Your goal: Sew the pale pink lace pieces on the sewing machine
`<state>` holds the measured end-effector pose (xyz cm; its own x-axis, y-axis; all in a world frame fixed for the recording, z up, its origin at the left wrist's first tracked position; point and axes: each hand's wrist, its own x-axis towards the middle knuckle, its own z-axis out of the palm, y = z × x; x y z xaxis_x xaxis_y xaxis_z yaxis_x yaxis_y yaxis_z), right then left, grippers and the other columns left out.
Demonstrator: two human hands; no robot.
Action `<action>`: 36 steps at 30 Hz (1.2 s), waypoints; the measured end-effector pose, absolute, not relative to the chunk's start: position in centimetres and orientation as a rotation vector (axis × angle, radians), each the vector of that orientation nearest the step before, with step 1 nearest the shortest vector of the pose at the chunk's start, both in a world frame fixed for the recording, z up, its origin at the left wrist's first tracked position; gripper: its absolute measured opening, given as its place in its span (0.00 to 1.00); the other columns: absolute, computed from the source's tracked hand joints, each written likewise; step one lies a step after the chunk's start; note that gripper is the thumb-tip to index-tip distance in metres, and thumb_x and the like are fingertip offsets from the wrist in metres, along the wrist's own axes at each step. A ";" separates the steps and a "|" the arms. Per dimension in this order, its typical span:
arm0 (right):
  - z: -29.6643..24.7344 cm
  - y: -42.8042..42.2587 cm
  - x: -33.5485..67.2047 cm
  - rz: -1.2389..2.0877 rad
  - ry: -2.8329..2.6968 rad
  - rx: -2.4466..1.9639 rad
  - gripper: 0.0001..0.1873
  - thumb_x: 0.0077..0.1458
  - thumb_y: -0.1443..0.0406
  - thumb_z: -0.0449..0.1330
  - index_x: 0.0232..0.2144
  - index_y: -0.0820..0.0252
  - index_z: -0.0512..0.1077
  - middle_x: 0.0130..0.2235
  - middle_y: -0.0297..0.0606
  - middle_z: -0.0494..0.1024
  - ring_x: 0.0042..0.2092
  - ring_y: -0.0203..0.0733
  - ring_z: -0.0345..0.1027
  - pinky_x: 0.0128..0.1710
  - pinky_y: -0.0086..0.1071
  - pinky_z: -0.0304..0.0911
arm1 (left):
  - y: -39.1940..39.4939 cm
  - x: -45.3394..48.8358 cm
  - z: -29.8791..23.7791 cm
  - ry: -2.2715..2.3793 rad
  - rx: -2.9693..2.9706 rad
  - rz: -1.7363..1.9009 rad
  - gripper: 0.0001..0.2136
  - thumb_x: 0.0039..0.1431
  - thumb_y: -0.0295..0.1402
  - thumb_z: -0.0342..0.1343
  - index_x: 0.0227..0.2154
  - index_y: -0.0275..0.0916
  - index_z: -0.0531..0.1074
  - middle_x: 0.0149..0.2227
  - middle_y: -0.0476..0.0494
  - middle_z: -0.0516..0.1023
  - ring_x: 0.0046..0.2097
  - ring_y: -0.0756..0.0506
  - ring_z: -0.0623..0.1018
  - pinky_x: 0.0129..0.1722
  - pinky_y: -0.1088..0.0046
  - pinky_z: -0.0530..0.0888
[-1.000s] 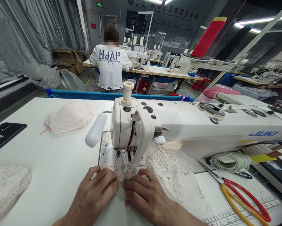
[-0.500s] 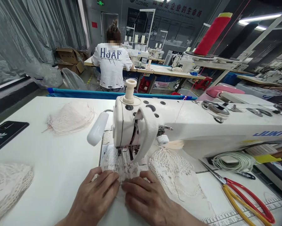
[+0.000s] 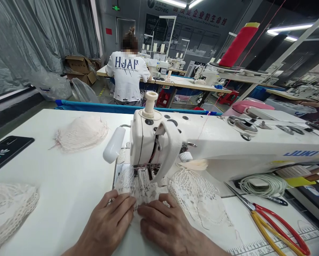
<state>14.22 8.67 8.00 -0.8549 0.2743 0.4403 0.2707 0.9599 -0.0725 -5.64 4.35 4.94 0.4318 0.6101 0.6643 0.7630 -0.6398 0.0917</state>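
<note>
White lace fabric lies gathered under the presser foot of a white sewing machine. My left hand grips the near left edge of this lace, its fingers bent and pressed together. Close beside it, my right hand is closed on the same lace from the right, fingertips almost meeting the left ones. The fingertips hide the pinched part of the cloth. Another lace piece, with a loose thread, spreads to the right of the machine's needle area.
Scissors with red and yellow handles lie at right over a printed ruler, near a coil of cord. At left are a pale lace piece, a phone and more lace. A co-worker sits ahead.
The camera view has shifted slightly. Both hands stay on the lace at nearly the same spot before the presser foot, with no other clear movement.
</note>
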 end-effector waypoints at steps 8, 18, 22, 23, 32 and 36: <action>7.5 8.7 14.1 -0.021 -2.630 -0.378 0.11 0.62 0.72 0.49 0.28 0.64 0.67 0.37 0.37 0.75 0.34 0.36 0.63 0.36 0.36 0.53 | 4.5 -5.9 5.6 -1.212 -2.441 -0.906 0.13 0.66 0.23 0.42 0.37 0.34 0.73 0.37 0.46 0.78 0.41 0.48 0.74 0.45 0.64 0.62; 6.8 9.4 13.4 0.074 -2.515 -0.512 0.29 0.60 0.45 0.43 0.37 0.63 0.68 0.36 0.40 0.75 0.35 0.41 0.65 0.39 0.38 0.54 | 5.0 -5.9 5.8 -1.172 -2.382 -0.941 0.17 0.69 0.29 0.37 0.37 0.38 0.74 0.36 0.49 0.78 0.39 0.50 0.73 0.43 0.67 0.62; 6.7 10.8 13.1 -0.063 -2.547 -0.620 0.34 0.55 0.40 0.42 0.41 0.62 0.69 0.40 0.44 0.75 0.40 0.45 0.66 0.46 0.43 0.53 | 5.8 -6.3 6.0 -1.194 -2.390 -0.912 0.17 0.68 0.28 0.37 0.38 0.37 0.73 0.35 0.47 0.77 0.38 0.50 0.73 0.44 0.66 0.61; 6.5 11.2 13.0 -0.087 -2.543 -0.629 0.34 0.55 0.40 0.42 0.42 0.61 0.69 0.40 0.44 0.76 0.40 0.47 0.66 0.48 0.45 0.51 | 6.2 -6.4 6.0 -1.204 -2.389 -0.905 0.17 0.68 0.28 0.37 0.38 0.37 0.72 0.36 0.47 0.77 0.38 0.50 0.73 0.45 0.66 0.61; 6.1 13.1 12.9 -0.159 -2.579 -0.750 0.32 0.56 0.43 0.50 0.51 0.60 0.65 0.39 0.43 0.77 0.47 0.49 0.65 0.50 0.46 0.51 | 8.5 -6.6 6.3 -1.257 -2.383 -0.908 0.15 0.67 0.29 0.38 0.38 0.39 0.72 0.33 0.47 0.73 0.33 0.50 0.71 0.47 0.64 0.58; 7.0 13.1 12.9 -0.267 -2.601 -0.798 0.28 0.55 0.45 0.53 0.50 0.55 0.68 0.46 0.40 0.75 0.49 0.51 0.62 0.50 0.46 0.52 | 8.9 -6.6 6.7 -1.303 -2.389 -0.889 0.16 0.68 0.29 0.37 0.37 0.41 0.72 0.34 0.47 0.75 0.37 0.50 0.73 0.50 0.65 0.57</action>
<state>12.93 13.15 7.02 -0.7547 0.4937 0.4320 0.5713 0.8183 0.0628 -6.57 8.88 6.69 0.4043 0.6594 0.6339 0.8305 -0.5550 0.0476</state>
